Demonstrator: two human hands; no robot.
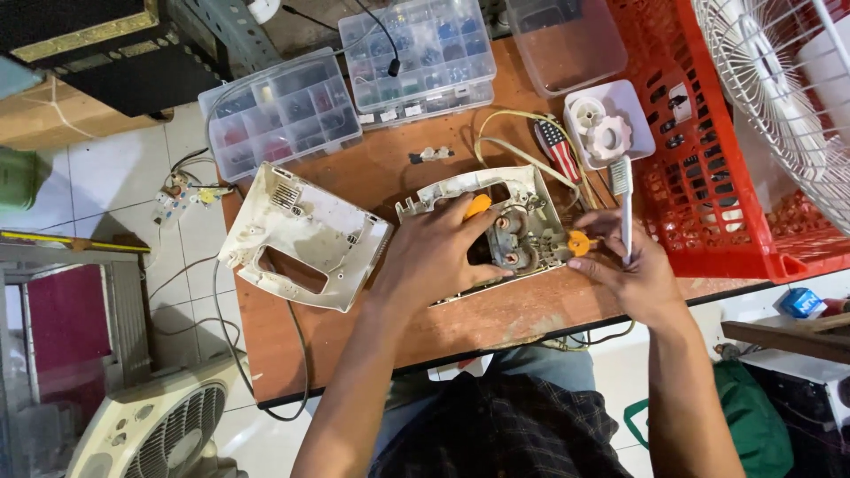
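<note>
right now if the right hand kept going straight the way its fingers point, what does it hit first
Probably the orange knob on the opened white appliance housing: the right hand points left toward it, fingertips about touching it already, though depth is unclear.
</note>
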